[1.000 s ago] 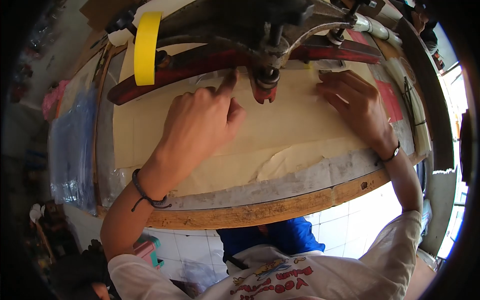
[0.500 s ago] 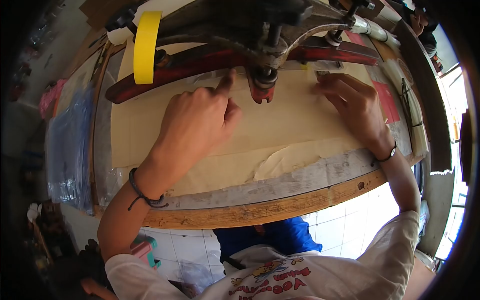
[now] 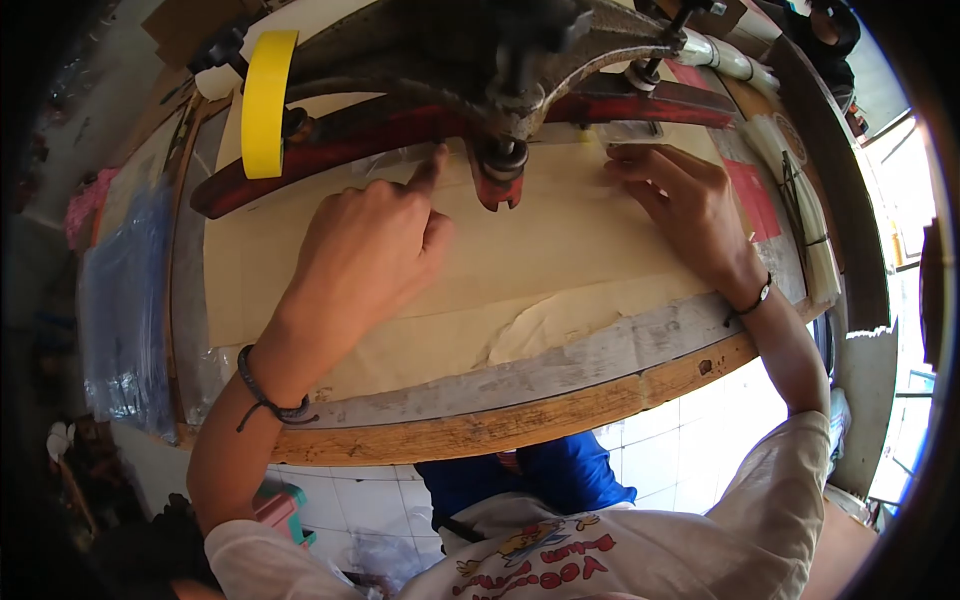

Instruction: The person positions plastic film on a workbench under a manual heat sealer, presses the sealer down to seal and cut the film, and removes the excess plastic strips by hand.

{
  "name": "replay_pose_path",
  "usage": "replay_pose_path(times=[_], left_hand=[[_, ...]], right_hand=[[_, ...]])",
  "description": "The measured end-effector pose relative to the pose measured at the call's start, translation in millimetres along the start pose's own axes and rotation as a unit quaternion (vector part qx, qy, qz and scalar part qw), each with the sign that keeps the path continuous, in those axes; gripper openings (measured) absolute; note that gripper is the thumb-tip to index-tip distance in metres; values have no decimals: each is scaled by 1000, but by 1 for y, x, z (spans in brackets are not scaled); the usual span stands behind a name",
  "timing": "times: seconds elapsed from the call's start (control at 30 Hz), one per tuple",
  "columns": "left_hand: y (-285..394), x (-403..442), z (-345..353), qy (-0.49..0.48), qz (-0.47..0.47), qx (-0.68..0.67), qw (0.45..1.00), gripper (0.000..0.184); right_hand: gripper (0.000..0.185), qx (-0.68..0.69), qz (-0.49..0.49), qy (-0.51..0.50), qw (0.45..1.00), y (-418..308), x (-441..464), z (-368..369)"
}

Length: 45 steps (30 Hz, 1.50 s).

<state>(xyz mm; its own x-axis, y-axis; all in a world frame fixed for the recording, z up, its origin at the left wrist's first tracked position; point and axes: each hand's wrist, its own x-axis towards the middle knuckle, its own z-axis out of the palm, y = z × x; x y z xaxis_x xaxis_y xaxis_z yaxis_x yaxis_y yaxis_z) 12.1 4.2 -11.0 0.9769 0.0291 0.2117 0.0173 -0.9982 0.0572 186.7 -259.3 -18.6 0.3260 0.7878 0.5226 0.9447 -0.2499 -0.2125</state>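
Note:
My left hand [image 3: 365, 240] is over the brown paper sheet [image 3: 500, 260] on the workbench. Its index finger reaches out to the front edge of the red metal bar [image 3: 360, 148] of a press-like machine, with the thumb apart and the other fingers curled. Some transparent plastic [image 3: 395, 160] shows by that fingertip. To the right, my right hand [image 3: 685, 195] has thumb and fingers drawn together in a pinch just in front of the bar. Its fingertips are slightly blurred, and what they hold, if anything, cannot be made out. Between the hands a notched red bracket [image 3: 498, 190] juts from the machine.
A yellow tape roll [image 3: 268, 105] hangs on the machine's left side. Plastic bags [image 3: 130, 310] lie at the bench's left. Tied bundles of pale strips [image 3: 800, 210] lie at the right. The bench has a wooden front edge [image 3: 520, 430]. Another person [image 3: 825, 45] is at the far right.
The whole view has shifted slightly, so the scene sits a little further left. Both hands keep nearly the same pose and place against the bar.

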Motion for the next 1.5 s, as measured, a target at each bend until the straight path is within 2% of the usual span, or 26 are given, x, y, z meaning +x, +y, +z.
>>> replay_pose_path(times=[1.5], left_hand=[[1,1,-2,-4,2,5,1000,51]], right_hand=[[13,42,43,-15,998,2,8,3]])
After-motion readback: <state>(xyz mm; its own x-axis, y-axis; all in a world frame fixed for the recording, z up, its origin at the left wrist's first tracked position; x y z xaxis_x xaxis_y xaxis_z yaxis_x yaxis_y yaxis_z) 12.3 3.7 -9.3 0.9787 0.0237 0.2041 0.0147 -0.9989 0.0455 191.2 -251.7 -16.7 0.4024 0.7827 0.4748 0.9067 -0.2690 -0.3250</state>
